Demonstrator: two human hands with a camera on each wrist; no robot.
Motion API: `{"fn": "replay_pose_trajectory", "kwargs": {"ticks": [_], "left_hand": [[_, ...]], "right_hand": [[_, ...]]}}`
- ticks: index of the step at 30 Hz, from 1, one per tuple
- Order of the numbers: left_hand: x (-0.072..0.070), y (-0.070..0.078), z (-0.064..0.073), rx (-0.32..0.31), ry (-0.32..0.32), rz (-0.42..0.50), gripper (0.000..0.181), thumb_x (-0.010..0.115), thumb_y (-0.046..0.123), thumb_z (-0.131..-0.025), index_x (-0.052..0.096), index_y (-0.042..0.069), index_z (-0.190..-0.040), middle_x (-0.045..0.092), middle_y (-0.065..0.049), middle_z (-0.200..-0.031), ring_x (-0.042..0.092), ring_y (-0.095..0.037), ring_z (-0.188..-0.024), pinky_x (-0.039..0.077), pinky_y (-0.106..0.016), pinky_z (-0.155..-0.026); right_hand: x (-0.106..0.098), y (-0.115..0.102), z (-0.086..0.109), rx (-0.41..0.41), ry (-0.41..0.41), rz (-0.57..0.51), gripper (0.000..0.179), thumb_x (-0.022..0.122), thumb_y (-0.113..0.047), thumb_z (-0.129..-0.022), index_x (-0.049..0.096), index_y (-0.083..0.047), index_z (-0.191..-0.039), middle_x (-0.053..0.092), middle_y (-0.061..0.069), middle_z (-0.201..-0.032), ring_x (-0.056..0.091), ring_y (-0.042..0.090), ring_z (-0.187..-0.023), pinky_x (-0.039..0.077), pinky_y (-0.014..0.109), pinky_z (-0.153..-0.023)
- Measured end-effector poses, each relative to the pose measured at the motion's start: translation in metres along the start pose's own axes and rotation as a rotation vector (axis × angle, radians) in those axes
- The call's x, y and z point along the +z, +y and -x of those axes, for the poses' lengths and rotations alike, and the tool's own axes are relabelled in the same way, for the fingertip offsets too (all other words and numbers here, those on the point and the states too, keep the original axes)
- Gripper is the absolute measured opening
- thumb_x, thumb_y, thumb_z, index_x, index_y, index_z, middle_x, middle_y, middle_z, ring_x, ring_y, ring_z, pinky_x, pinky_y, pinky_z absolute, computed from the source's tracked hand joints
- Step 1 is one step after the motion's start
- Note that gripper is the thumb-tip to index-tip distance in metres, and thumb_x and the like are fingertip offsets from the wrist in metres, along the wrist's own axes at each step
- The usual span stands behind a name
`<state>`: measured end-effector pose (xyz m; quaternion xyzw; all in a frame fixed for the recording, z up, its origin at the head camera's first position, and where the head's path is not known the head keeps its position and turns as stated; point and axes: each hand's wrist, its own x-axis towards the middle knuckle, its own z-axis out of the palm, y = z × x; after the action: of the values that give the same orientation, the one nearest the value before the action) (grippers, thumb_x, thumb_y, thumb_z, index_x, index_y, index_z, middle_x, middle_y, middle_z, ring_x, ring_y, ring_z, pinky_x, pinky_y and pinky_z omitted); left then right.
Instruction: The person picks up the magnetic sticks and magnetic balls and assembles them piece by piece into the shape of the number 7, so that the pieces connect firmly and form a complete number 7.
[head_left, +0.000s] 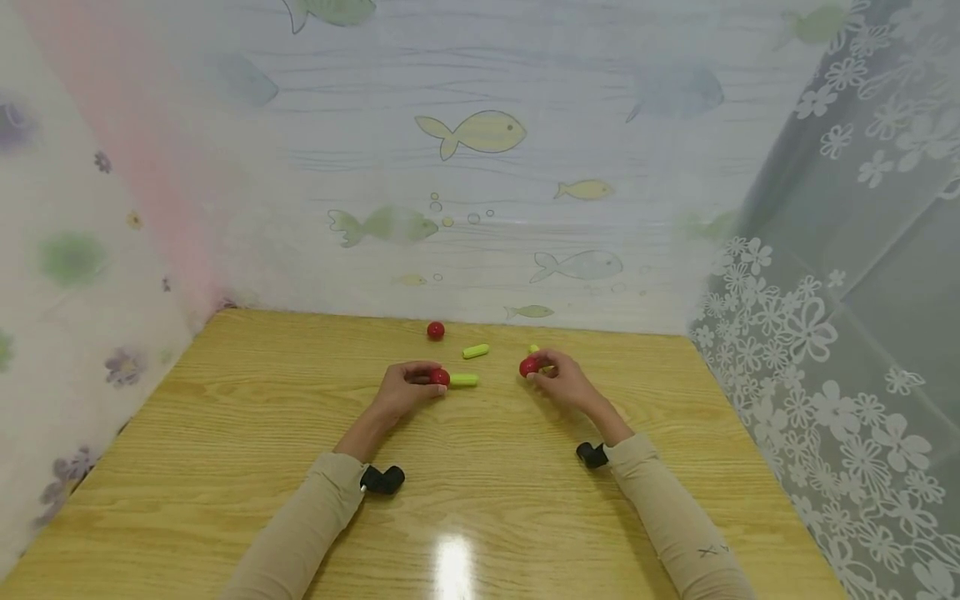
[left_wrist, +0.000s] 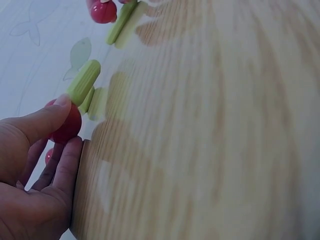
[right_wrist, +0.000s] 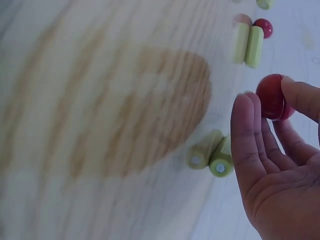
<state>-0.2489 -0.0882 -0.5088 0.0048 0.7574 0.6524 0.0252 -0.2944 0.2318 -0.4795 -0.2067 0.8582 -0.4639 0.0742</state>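
My left hand [head_left: 405,388] grips a red ball [head_left: 440,378] between thumb and fingers. From the ball's right side a yellow-green stick [head_left: 464,380] points rightward, its end right at the ball in the left wrist view. My right hand [head_left: 567,385] pinches a second red ball [right_wrist: 270,97] between thumb and fingertips. Close by that hand lies another yellow-green stick [right_wrist: 221,159], partly hidden by the fingers; its near end shows a small pale disc. Between the hands, farther back, a third yellow-green stick [head_left: 476,352] rests on the table.
A further red ball [head_left: 436,331] sits near the back edge of the wooden table [head_left: 480,467]. Behind the table hangs a fish-print curtain [head_left: 480,250], and a flower-patterned sheet [head_left: 832,400] closes off the right. Black wrist cameras [head_left: 383,479] stick out at both sleeves.
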Motion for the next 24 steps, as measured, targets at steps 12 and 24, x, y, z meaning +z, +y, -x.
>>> {"fn": "replay_pose_trajectory", "kwargs": {"ticks": [12,24], "left_hand": [[-0.001,-0.002,-0.001,-0.007,0.009,0.005,0.045,0.08,0.007,-0.088,0.067,0.0,-0.131,0.066,-0.021,-0.129,0.062,-0.028,-0.113,0.052,-0.027,-0.088],[0.0,-0.005,-0.003,0.004,0.032,0.031,0.045,0.081,0.009,-0.087,0.069,0.0,-0.129,0.069,-0.02,-0.123,0.063,-0.02,-0.104,0.052,-0.021,-0.081]], "right_hand": [[0.008,-0.009,0.002,0.017,-0.097,0.021,0.036,0.065,-0.008,-0.1,0.058,0.009,-0.13,0.064,0.027,-0.119,0.069,0.034,-0.095,0.059,0.041,-0.077],[0.015,-0.01,-0.002,0.016,-0.137,0.091,0.032,0.068,-0.013,-0.099,0.064,0.002,-0.126,0.068,0.018,-0.116,0.068,0.022,-0.094,0.055,0.029,-0.074]]}}
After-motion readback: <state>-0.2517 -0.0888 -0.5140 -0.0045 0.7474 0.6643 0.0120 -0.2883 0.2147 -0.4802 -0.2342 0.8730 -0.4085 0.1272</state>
